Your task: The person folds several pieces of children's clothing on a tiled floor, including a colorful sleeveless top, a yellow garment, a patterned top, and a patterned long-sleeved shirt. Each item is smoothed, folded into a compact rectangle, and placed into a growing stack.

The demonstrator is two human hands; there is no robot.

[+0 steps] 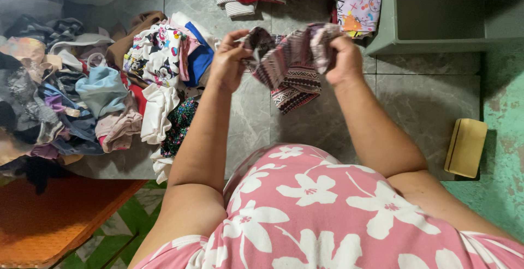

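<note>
Head view: we lift one striped patterned garment (292, 64) above the grey counter (426, 105), left hand (229, 59) and right hand (345, 56) both pinching its edges; the unsorted clothes heap (82, 94) beside us looks largely unfolded.

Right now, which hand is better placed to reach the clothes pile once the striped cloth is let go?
Left, probably. The left hand grips the striped cloth right beside the clothes pile; the right hand holds its far edge, away from the pile.
</note>
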